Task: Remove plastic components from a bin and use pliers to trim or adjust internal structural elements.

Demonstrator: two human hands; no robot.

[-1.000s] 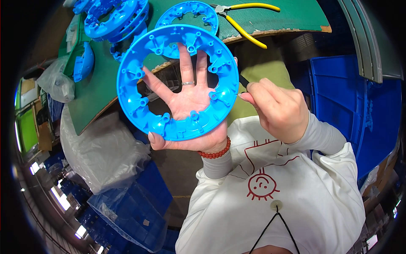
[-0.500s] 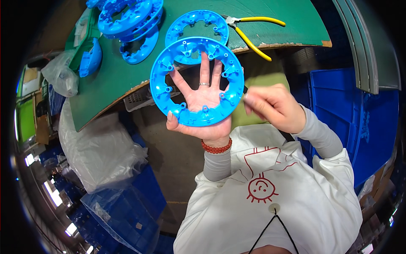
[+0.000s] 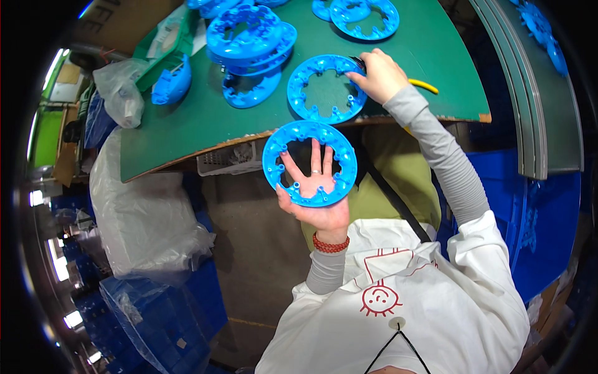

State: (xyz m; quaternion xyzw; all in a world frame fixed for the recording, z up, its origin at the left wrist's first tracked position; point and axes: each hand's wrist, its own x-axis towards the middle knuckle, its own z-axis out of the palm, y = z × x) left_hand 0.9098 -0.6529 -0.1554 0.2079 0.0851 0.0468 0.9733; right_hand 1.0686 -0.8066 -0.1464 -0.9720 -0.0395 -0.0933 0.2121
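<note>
My left hand [image 3: 321,209], palm up and fingers spread, holds a blue plastic ring [image 3: 272,168] from beneath, its thumb by the lower left rim. Pegs line the ring's inner edge, and three fingers show through its opening. On the green table [image 3: 187,138] just beyond lies a second blue ring [image 3: 298,93]. My right hand [image 3: 383,76] reaches to that ring's right rim, fingers curled; what they grip is hidden. A dark tip pokes out by the fingers. From under this hand and sleeve show the yellow handles of pliers [image 3: 425,85].
Several blue rings are piled in a stack [image 3: 244,34] at the far left of the table, and more rings [image 3: 386,19] lie farther back. A curved blue part [image 3: 171,84] sits near a green tray [image 3: 149,73]. Blue crates [image 3: 489,206] stand at right, plastic-wrapped bundles [image 3: 143,206] at left.
My right hand has moved from beside the held ring out to the table, over the head of the pliers. The view has shifted, showing more of the table. My left hand still holds its ring.
</note>
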